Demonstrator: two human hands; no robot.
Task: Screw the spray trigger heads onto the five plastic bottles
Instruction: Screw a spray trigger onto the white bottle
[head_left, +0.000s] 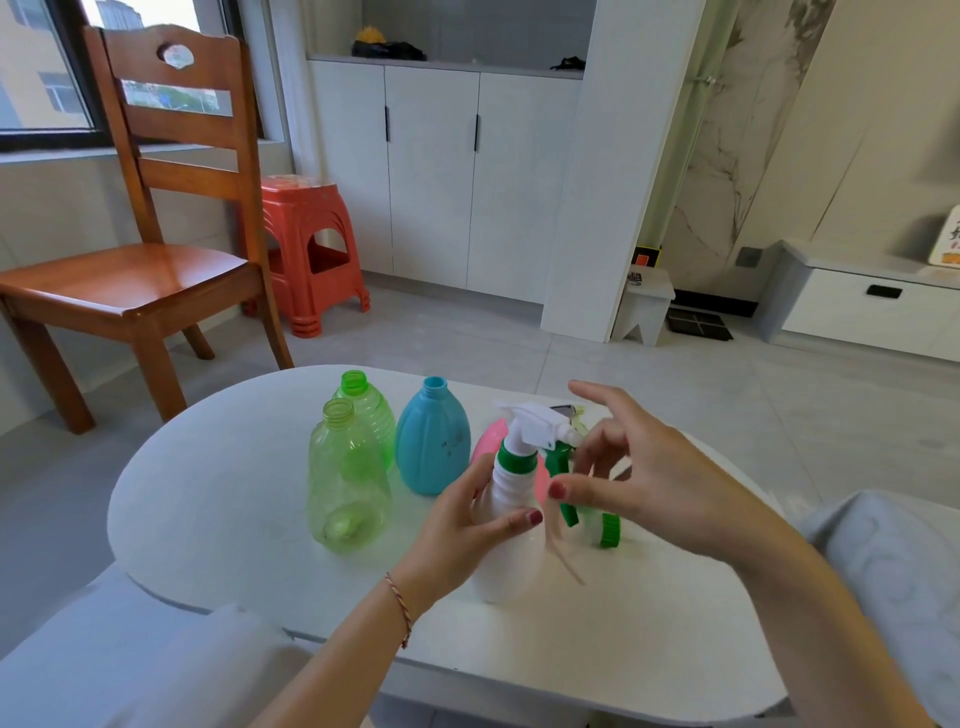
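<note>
Your surface (218, 499) is a pale oval with rounded ends; its near edge runs just in front of your forearms, and the left end and the strip nearest you lie bare. Your left hand (462, 525) curls round the shoulder of the white bottle (511, 551), thumb across the front, holding it near the middle of the surface. The bottle stands upright with its long axis vertical, ribbed at the neck and smooth and milky below. On it sits a white trigger head (537, 423) with a green collar (516, 461), its nozzle pointing right and away from you. Your right hand (649, 467) hovers just right of the head with fingers spread and loosely bent, gripping nothing. Under that hand lie loose green spray parts (609, 530), one with a ridged collar. Behind the white bottle a pink bottle (491, 436) peeks out. To the left stand a blue bottle (434, 441), opaque and teardrop-shaped, and two clear green bottles (348, 488), ribbed, all with open threaded necks pointing up.
</note>
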